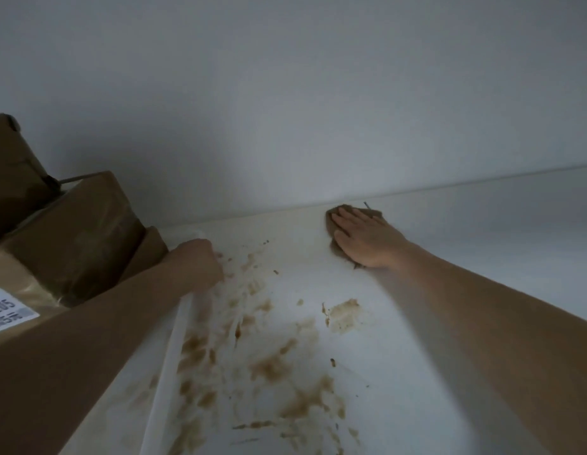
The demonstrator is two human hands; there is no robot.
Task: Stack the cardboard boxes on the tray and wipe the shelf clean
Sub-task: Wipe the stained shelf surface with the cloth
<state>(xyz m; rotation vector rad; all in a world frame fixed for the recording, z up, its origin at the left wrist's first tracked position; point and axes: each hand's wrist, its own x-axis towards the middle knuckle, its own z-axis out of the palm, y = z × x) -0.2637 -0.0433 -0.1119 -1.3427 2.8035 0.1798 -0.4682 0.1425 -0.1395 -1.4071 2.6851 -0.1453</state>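
My right hand (361, 238) lies flat, fingers straight and together, pressing a crumpled brown cloth (338, 249) onto the white shelf (417, 339) right where the shelf meets the pale back wall (285, 93). Only the cloth's edges show around my palm and fingertips.

My left hand (195, 262) is curled round the rim of a translucent white plastic tray (174, 343), fingers folded over its edge; the fingertips themselves are hidden, so I cannot tell how tightly they grip. The tray's rim runs from that hand back along my left forearm.

Just beyond and outside my left hand sit the brown cardboard boxes (78, 238), stacked in the tray: a large lower one bearing a white printed label (10, 310) beside my left forearm, a taped one resting on it, and a third tilted higher behind them.

Between my two hands, and nearer to me than either, the shelf is smeared with light-brown stains (272, 366) in blotches and streaks; some show through the tray wall beside my left forearm. One larger blot lies just inside my right forearm.
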